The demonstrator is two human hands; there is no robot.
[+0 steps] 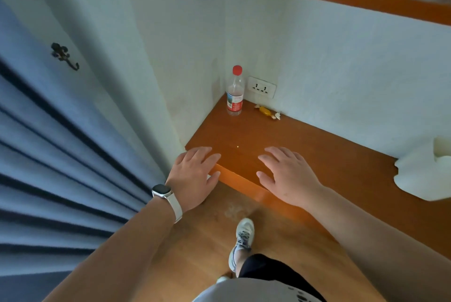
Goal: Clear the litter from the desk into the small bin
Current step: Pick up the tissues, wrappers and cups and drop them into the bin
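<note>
Yellow wrapper [267, 111] on desk [317, 155], well beyond right grip [290, 177]

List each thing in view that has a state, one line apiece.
water bottle: upright, red cap on.
wrapped sweet: lying flat, both ends twisted.
wall socket: nothing plugged in.
white tissue: crumpled on the desk.
left hand: open, holding nothing.
right hand: open, holding nothing.
wall hook: bare.

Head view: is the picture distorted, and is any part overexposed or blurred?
Head view: wide-angle bending fans the curtain and skews the desk; the white paper at the right edge is washed out and soft; the bottle is sharp.
</note>
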